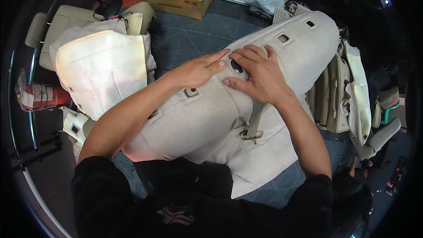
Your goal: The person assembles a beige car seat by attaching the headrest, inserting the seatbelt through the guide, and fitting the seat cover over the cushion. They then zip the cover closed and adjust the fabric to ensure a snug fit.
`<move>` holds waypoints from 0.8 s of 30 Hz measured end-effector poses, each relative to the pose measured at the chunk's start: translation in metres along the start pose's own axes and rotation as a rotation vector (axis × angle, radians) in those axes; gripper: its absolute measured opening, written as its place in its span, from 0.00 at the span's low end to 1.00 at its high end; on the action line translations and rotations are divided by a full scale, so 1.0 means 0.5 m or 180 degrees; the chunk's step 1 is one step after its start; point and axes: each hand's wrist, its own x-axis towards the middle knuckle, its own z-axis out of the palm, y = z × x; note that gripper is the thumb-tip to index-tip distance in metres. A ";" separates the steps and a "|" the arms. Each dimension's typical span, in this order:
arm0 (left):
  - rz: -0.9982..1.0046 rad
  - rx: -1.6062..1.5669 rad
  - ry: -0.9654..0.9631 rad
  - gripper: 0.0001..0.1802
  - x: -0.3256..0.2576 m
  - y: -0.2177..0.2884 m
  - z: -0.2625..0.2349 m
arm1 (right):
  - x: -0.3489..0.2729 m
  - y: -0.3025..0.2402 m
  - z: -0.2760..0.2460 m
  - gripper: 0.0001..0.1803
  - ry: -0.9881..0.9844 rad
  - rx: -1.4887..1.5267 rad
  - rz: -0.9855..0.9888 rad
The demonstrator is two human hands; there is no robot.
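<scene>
A car bench seat in pale grey fabric [202, 123] lies in front of me, its long backrest running from lower left to upper right. My left hand [200, 68] rests flat on the top edge, fingers stretched together beside a dark opening [236, 66] in the fabric. Across that opening sits my right hand [260, 70], thumb and fingers spread and pressing on the cover around it. Neither hand visibly holds anything. A small framed opening [191, 92] lies near my left wrist. Below my right hand, a grey seat belt strap [255, 119] runs to a slot in the cushion.
Left stands a beige seat [66, 20] with a pale cover piece [103, 68] over it. A red fire extinguisher [44, 96] is at the far left. Cardboard boxes [176, 2] stand behind. More seat parts [337, 92] lie right, and a person in dark clothing [352, 194] is lower right.
</scene>
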 end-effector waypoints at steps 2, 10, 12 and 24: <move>0.0019 -0.0034 0.0064 0.34 -0.005 -0.004 0.001 | 0.017 0.000 0.000 0.35 -0.0076 0.0002 0.0033; -0.0325 0.0322 0.0427 0.29 -0.036 0.003 0.012 | -0.014 -0.040 0.018 0.30 0.0608 -0.0084 -0.0150; -0.0243 0.0302 0.0462 0.27 -0.042 0.007 0.009 | -0.061 -0.069 0.043 0.31 0.0512 -0.0454 -0.0075; 0.1197 0.0977 0.1023 0.28 -0.057 0.010 0.014 | -0.093 -0.138 0.086 0.30 0.0835 0.0051 0.0269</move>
